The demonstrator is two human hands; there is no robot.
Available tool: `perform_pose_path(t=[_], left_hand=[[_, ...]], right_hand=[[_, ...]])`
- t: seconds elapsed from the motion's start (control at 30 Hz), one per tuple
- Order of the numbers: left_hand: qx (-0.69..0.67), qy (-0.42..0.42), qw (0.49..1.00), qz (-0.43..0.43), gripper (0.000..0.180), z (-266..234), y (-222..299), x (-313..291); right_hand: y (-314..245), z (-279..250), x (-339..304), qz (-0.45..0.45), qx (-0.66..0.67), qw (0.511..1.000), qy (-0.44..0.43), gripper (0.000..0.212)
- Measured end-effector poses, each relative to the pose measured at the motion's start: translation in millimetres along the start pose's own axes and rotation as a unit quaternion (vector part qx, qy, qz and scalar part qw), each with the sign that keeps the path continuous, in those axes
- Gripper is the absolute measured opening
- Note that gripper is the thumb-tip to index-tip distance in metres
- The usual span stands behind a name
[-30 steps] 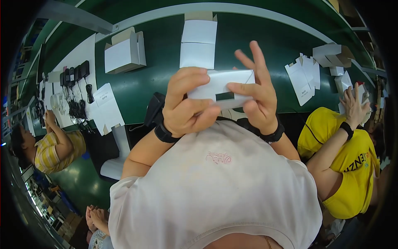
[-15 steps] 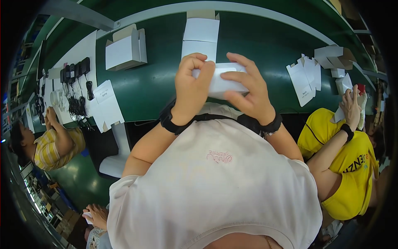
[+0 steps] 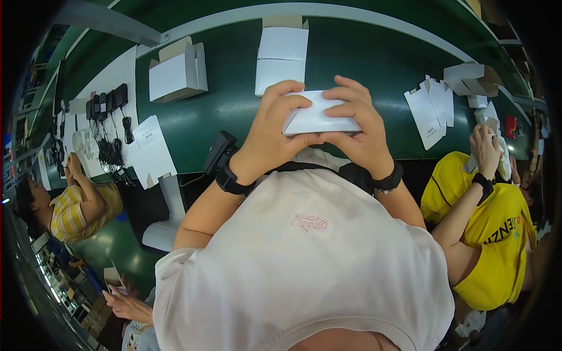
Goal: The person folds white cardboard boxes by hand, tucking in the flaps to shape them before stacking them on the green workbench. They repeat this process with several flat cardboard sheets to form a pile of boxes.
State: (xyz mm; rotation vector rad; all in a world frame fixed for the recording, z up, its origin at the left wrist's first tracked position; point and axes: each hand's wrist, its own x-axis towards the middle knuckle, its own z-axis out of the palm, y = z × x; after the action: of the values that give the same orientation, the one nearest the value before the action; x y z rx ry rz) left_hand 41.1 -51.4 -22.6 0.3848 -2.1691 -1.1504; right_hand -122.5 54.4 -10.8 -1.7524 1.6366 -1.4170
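A small white cardboard box [image 3: 319, 115] is held level between my two hands, close to my body at the near edge of the green table. My left hand [image 3: 276, 126] is closed round its left end, fingers over the top and thumb along the near side. My right hand [image 3: 364, 126] grips the right end the same way, and the thumbs nearly meet at the near side. Just beyond my hands stands a white open carton [image 3: 282, 50] with its flaps up. The box's underside is hidden.
Another open white carton [image 3: 178, 71] stands at the far left. Flat box blanks [image 3: 151, 146] lie left, others [image 3: 430, 111] right. Black adapters with cables [image 3: 108, 105] lie on a white sheet. Co-workers sit on both sides: a striped shirt [image 3: 85, 210] left, a yellow shirt [image 3: 492, 234] right.
My hands have shifted from pressing at the box's top and side to gripping both ends. The box now sits more level. At right, the co-worker's hand has moved off a red thing.
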Motion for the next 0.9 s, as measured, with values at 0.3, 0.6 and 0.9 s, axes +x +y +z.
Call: perform_pose_path(t=[0.3,0.6,0.9], left_hand=[[0.068,0.04,0.996,0.03,0.05,-0.2,5.9,-3.7],[0.02,0.042,0.999,0.019,0.033,0.8,8.9,-1.2],[0.048,0.04,0.998,0.029,0.034,-1.2,12.1,-2.4]], right_hand=[[-16.0,5.2,2.9,-0.015,-0.081,0.996,0.017,0.03],[-11.8,1.0,1.4,-0.059,-0.097,0.994,0.011,0.02],[-13.9,-5.6,4.8,-0.062,-0.107,0.991,-0.046,0.02]])
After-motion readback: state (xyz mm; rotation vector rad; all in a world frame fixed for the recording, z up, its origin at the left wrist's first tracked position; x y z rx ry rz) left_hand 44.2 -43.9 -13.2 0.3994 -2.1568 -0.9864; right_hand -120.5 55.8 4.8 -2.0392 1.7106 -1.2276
